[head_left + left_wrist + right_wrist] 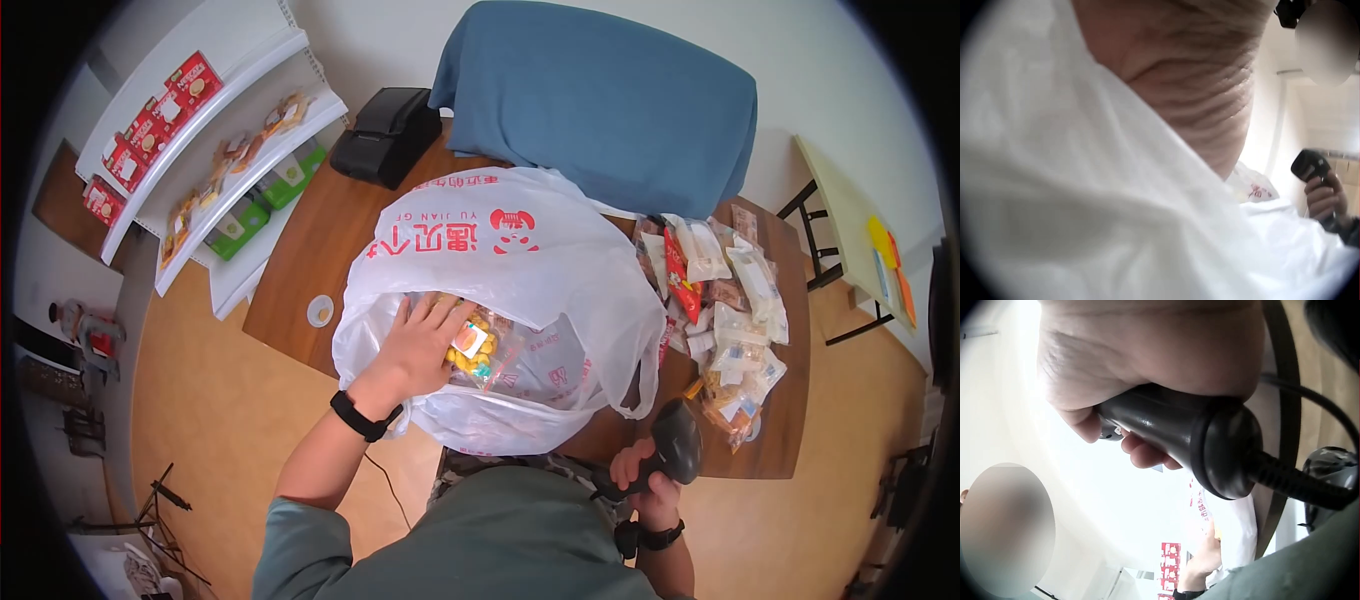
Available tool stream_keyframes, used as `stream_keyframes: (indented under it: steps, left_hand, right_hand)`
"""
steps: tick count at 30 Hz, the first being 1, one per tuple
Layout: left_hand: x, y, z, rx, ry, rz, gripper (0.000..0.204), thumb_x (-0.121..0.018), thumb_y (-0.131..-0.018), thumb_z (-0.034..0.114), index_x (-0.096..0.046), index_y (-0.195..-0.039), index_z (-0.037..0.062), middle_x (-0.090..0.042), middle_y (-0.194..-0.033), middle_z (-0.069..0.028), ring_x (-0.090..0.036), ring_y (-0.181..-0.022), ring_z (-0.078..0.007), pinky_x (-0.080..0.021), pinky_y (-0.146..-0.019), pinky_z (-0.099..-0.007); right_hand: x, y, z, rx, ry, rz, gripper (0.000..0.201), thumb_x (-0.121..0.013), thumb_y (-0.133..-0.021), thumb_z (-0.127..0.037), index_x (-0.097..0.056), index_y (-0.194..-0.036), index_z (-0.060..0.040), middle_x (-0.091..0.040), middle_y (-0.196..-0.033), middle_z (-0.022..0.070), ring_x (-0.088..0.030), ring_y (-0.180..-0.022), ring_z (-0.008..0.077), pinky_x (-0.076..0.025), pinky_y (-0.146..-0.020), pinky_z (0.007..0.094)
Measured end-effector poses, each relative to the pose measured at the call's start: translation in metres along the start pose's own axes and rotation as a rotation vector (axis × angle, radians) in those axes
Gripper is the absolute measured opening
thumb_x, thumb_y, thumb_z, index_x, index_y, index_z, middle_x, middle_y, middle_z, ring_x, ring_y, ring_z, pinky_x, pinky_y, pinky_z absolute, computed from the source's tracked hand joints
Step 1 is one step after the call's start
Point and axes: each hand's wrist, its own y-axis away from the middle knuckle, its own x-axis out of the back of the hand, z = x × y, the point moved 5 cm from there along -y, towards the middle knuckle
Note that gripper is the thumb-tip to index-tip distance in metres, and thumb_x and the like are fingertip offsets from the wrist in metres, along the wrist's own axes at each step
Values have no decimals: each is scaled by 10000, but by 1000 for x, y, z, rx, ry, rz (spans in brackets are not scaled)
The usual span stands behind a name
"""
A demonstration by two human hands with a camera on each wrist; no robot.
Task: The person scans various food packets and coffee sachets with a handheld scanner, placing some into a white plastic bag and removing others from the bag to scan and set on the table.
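Observation:
In the head view my left hand point(425, 345) reaches into the mouth of a large white plastic bag point(440, 240) with red print. Its fingers stretch forward, laid over the edge of a clear packet of yellow snacks point(480, 350) with a white label. White plastic covers part of the left palm point(1191, 100) in the left wrist view. Near the table's front edge my right hand point(645, 480) grips a black handheld barcode scanner point(678, 440). The right wrist view shows the fingers wrapped round the scanner's handle point(1154, 422), its cord trailing off to the right.
Many packaged snacks point(735, 290) are heaped at the right on the wooden table point(285, 320). Behind the bag stand a black receipt printer point(385, 135) and a blue cloth-covered object point(600, 100). White shelves point(230, 110) hold red boxes at the left.

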Motion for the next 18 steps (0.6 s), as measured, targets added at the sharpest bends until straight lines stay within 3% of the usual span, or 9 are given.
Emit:
stream_keyframes:
  steps: [6,8,9,11,12,14,15,17,18]
  left_hand:
    - [5,-14,-8,166,194,-252,749,-747,-707,141,-496,-1409,76,-561,-1374,-174,-500,-1308,-364,-351,-1125,-491]
    - [10,-3,-4,119,712,32,676,-677,-780,160,-481,-1418,51,-587,-1356,-176,-558,-1253,-352,-411,-1075,-486]
    - [13,-1,4,107,713,19,676,-677,-780,160,-481,-1418,51,-587,-1356,-176,-558,-1253,-352,-411,-1075,-486]
    - [9,9,28,365,1779,-311,603,-559,-897,217,-437,-1452,16,-565,-1393,-192,-570,-1259,-325,-459,-1041,-482]
    - [12,12,38,369,1778,-325,603,-559,-897,217,-437,-1452,16,-565,-1393,-192,-570,-1259,-325,-459,-1041,-482]
    - [11,17,75,427,2341,-722,617,-479,-931,270,-392,-1495,34,-528,-1423,-228,-621,-1181,-355,-513,-998,-458]
    - [7,17,82,429,2341,-742,617,-479,-931,270,-392,-1495,34,-528,-1423,-228,-621,-1181,-355,-513,-998,-458]
    - [-1,16,94,478,2223,-765,653,-455,-970,392,-367,-1512,37,-523,-1426,-231,-617,-1180,-370,-510,-997,-478]
    - [-8,16,98,477,2259,-766,661,-477,-992,412,-353,-1513,25,-526,-1426,-215,-617,-1183,-357,-509,-999,-475]
  right_hand:
    - [0,1,-2,11,4,23,417,-735,-872,-355,-542,-1108,-69,-531,-804,63,-542,-696,212,-426,-665,374]
    - [2,5,-2,-26,24,29,446,-737,-871,-347,-544,-1153,-60,-555,-810,72,-554,-713,209,-437,-666,361]
    - [3,6,-4,-19,20,44,446,-737,-871,-347,-544,-1153,-60,-555,-810,72,-554,-713,209,-437,-666,361]
    - [2,4,-3,-102,163,10,454,-729,-881,-368,-540,-1147,-52,-562,-810,69,-551,-678,207,-440,-659,358]
    - [2,3,-4,-174,198,-18,490,-744,-875,-321,-543,-1225,-42,-594,-833,78,-569,-707,199,-444,-667,329]
    - [1,4,-3,-278,284,-29,486,-757,-859,-216,-541,-1250,-25,-632,-879,86,-602,-766,196,-475,-714,340]
    - [-1,4,-3,-380,376,-52,501,-769,-843,-112,-538,-1275,-8,-671,-924,94,-636,-825,194,-505,-761,351]
    - [-16,-12,-12,-287,535,-10,448,-775,-815,-27,-585,-1219,5,-699,-953,90,-652,-840,205,-516,-793,353]
    - [-24,-16,-13,-264,602,-172,392,-770,-821,-33,-607,-1176,5,-698,-945,92,-644,-824,210,-515,-786,345]
